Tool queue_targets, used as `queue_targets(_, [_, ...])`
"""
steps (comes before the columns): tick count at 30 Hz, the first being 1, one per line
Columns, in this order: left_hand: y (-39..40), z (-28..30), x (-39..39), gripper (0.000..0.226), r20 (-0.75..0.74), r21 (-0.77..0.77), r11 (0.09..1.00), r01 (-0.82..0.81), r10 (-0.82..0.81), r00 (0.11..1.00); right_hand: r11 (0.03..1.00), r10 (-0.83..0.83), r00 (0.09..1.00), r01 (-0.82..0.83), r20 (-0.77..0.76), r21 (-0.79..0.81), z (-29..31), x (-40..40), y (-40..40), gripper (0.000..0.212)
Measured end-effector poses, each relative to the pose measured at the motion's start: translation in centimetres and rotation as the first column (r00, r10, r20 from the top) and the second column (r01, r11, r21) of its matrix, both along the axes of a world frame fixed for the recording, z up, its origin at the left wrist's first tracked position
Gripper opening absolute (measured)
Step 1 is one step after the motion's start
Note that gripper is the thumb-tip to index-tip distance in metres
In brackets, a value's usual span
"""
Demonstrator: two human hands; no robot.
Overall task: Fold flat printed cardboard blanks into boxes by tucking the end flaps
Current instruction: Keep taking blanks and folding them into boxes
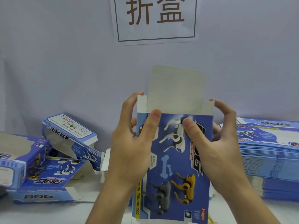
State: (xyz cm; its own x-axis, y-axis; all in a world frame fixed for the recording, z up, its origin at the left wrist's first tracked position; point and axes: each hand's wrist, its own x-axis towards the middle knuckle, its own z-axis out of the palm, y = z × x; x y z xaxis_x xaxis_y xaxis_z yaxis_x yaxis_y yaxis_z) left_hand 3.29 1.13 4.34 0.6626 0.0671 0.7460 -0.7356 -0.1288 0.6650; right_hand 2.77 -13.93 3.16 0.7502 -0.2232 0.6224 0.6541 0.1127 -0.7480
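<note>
Box [176,159] between the fingers [152,125] of both hands; folded boxes [48,159] left of them, stack of blanks [267,152] right, sign [155,18] behind.

The box [178,159] is blue, printed with a white dog, a grey dog, a yellow dog and a pale blue bone, with a yellow strip along one edge. Its open flap [176,89] is plain grey-white inside. The stack [271,157] of blanks is blue and white. The folded boxes [48,152] share that blue print. The sign [155,18] is white with brown characters and a dark frame. The worktop [64,212] is white.
</note>
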Motion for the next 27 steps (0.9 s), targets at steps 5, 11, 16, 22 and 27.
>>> queue_targets(5, [0.3,-0.4,0.7,0.049,-0.137,-0.070,0.997,0.039,-0.049,0.989,0.999,0.040,0.998,-0.040,-0.047,-0.006,-0.3,0.1,0.7,0.050])
queue_targets(11, [-0.8,-0.7,0.3,0.054,-0.210,-0.113,0.993,0.031,-0.054,0.976,0.992,0.029,0.994,-0.041,-0.107,-0.118,-0.3,0.2,-0.4,0.032])
queue_targets(16, [-0.5,0.0,-0.1,0.065,-0.299,-0.240,0.967,0.088,-0.160,0.941,0.972,0.231,0.948,-0.232,-0.220,0.025,0.1,-0.5,-0.8,0.045])
queue_targets(22, [-0.3,-0.3,0.1,0.028,-0.335,-0.248,0.965,0.089,-0.171,0.927,0.997,0.076,0.950,-0.082,-0.304,-0.010,1.1,-0.5,-0.4,0.023])
queue_targets(27, [-0.5,-0.4,-0.1,0.027,-0.354,-0.291,0.949,0.123,-0.227,0.907,0.964,0.188,0.951,-0.227,-0.244,-0.142,1.0,-1.8,-1.7,0.028])
